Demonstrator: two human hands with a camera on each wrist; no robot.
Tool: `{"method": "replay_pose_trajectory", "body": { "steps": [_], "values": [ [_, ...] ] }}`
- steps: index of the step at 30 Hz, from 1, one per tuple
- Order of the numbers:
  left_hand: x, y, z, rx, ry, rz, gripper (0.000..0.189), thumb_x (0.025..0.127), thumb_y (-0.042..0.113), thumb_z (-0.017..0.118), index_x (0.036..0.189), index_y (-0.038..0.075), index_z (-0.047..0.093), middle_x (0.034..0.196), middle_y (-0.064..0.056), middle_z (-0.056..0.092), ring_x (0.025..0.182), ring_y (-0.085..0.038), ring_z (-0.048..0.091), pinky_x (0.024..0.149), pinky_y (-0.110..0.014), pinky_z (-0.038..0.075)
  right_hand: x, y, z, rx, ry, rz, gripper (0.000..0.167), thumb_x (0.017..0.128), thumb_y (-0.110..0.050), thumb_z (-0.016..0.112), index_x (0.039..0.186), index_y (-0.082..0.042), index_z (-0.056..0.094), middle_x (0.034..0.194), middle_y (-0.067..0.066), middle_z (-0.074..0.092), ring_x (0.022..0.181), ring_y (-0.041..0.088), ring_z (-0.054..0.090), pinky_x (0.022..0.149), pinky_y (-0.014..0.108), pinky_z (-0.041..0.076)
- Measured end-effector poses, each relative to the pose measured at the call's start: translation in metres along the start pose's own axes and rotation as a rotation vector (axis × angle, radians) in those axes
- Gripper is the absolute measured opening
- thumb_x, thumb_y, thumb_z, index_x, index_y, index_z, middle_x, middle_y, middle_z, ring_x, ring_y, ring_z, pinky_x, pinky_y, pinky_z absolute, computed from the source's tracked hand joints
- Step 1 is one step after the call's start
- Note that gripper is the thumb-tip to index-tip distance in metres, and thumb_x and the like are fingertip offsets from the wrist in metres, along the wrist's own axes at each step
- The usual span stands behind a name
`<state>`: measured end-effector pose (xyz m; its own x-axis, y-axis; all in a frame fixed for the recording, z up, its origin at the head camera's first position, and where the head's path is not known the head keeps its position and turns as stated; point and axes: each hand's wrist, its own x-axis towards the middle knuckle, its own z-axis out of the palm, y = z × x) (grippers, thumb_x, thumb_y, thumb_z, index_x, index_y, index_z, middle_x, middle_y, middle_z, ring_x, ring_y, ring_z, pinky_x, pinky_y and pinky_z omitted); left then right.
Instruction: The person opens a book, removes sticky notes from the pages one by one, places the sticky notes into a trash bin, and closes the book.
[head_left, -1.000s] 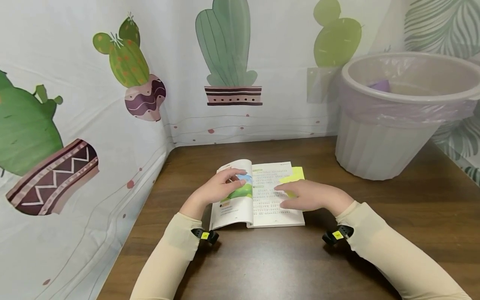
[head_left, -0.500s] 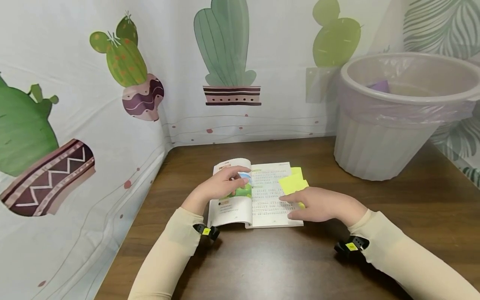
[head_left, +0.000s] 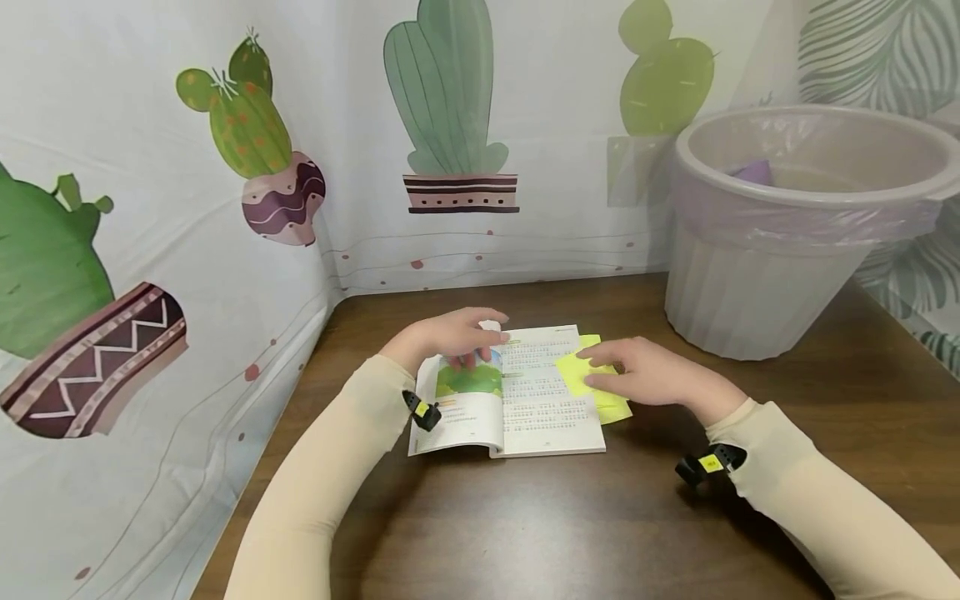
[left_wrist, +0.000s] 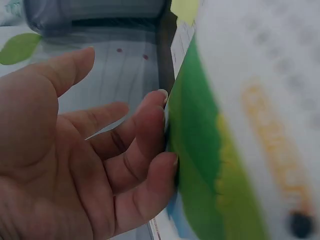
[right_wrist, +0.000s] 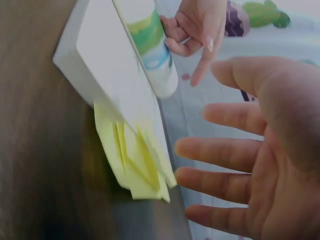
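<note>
An open book (head_left: pixel 551 429) lies on the table, its left page (head_left: pixel 468 379) bearing a green picture and bulging up near the spine. Over the top of that page is my left hand (head_left: pixel 452 333); in the left wrist view its loosely bent fingertips (left_wrist: pixel 162 165) touch the picture. Yellow sticky notes (head_left: pixel 613 407) stick out from the book's right edge, and one lies over the right page. My right hand (head_left: pixel 652 372) is at these notes. Its fingers (right_wrist: pixel 220 152) look straight and spread in the right wrist view, with nothing gripped between them.
A large pale bin (head_left: pixel 757 275) with a thin plastic liner stands at the back right of the brown table (head_left: pixel 525 525). Something purple (head_left: pixel 753 172) is inside it. Cloth printed with cacti (head_left: pixel 450 92) hangs behind and at the left.
My left hand has moved up along the left page, uncovering more of its picture. My right hand has gone from the right page's lower part up to the yellow notes.
</note>
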<state>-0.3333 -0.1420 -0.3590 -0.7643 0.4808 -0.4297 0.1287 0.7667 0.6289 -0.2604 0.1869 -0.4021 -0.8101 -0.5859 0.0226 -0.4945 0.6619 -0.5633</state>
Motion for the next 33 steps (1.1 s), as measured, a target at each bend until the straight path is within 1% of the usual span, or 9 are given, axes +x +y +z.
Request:
{"method": "replay_pose_trajectory", "body": {
  "steps": [7,14,16,20,22,24,28,30,33],
  "values": [
    [0.026,0.009,-0.011,0.051,0.025,-0.102,0.072,0.101,0.058,0.056,0.16,0.027,0.031,0.103,-0.01,0.071,0.068,-0.019,0.064,0.065,-0.035,0.057,0.006,0.018,-0.003,0.05,0.124,0.1,0.047,0.102,-0.037,0.063,0.133,-0.003,0.067,0.131,0.016,0.07,0.124,0.035,0.065,0.101,0.056,0.052],
    [0.051,0.029,-0.01,0.091,0.049,-0.143,0.056,0.101,0.058,0.054,0.134,0.013,0.051,0.102,-0.011,0.074,0.068,-0.019,0.068,0.066,-0.033,0.056,0.008,0.029,-0.005,0.105,0.149,0.172,0.049,0.102,-0.04,0.061,0.132,-0.002,0.067,0.133,0.018,0.069,0.121,0.035,0.067,0.101,0.057,0.052],
    [0.059,0.032,-0.008,0.095,0.064,-0.167,0.057,0.101,0.058,0.055,0.134,0.012,0.052,0.101,-0.011,0.073,0.068,-0.019,0.068,0.065,-0.031,0.054,0.009,0.032,-0.004,0.132,0.141,0.178,0.051,0.102,-0.041,0.061,0.133,-0.002,0.067,0.133,0.019,0.069,0.112,0.031,0.072,0.096,0.052,0.055],
    [0.071,0.037,-0.001,0.109,0.108,-0.22,0.053,0.101,0.056,0.056,0.131,0.012,0.054,0.095,-0.009,0.071,0.064,-0.019,0.065,0.059,-0.03,0.048,0.012,0.035,-0.002,0.221,0.115,0.185,0.05,0.102,-0.04,0.061,0.133,0.0,0.066,0.129,0.021,0.07,0.091,0.023,0.076,0.079,0.039,0.06],
    [0.078,0.039,0.004,0.125,0.136,-0.233,0.05,0.102,0.054,0.056,0.128,0.011,0.056,0.09,-0.008,0.068,0.06,-0.018,0.062,0.056,-0.029,0.046,0.013,0.036,-0.002,0.273,0.114,0.191,0.05,0.103,-0.038,0.061,0.133,0.001,0.066,0.126,0.022,0.07,0.089,0.023,0.075,0.074,0.035,0.06],
    [0.084,0.041,0.009,0.121,0.168,-0.232,0.046,0.102,0.052,0.057,0.124,0.011,0.057,0.086,-0.007,0.066,0.057,-0.017,0.058,0.055,-0.029,0.046,0.014,0.038,-0.002,0.322,0.124,0.21,0.048,0.103,-0.036,0.061,0.132,0.002,0.066,0.125,0.022,0.071,0.089,0.024,0.074,0.074,0.035,0.061],
    [0.093,0.046,0.019,0.119,0.228,-0.175,0.038,0.103,0.047,0.058,0.114,0.011,0.059,0.083,-0.005,0.064,0.056,-0.016,0.056,0.054,-0.03,0.045,0.015,0.039,-0.001,0.393,0.155,0.236,0.046,0.103,-0.033,0.061,0.132,0.002,0.066,0.124,0.022,0.071,0.091,0.024,0.075,0.078,0.038,0.062],
    [0.096,0.047,0.024,0.115,0.232,-0.151,0.036,0.103,0.046,0.059,0.11,0.011,0.061,0.083,-0.005,0.065,0.058,-0.017,0.058,0.055,-0.031,0.046,0.016,0.041,0.001,0.415,0.166,0.246,0.046,0.103,-0.033,0.061,0.132,0.002,0.065,0.126,0.022,0.071,0.091,0.023,0.075,0.08,0.039,0.063],
    [0.099,0.047,0.029,0.096,0.204,-0.126,0.034,0.102,0.046,0.061,0.109,0.013,0.061,0.082,-0.005,0.067,0.06,-0.019,0.062,0.056,-0.032,0.046,0.017,0.042,0.002,0.456,0.17,0.248,0.047,0.103,-0.032,0.062,0.135,0.003,0.063,0.129,0.024,0.069,0.092,0.024,0.076,0.082,0.041,0.063]
  ]
}}
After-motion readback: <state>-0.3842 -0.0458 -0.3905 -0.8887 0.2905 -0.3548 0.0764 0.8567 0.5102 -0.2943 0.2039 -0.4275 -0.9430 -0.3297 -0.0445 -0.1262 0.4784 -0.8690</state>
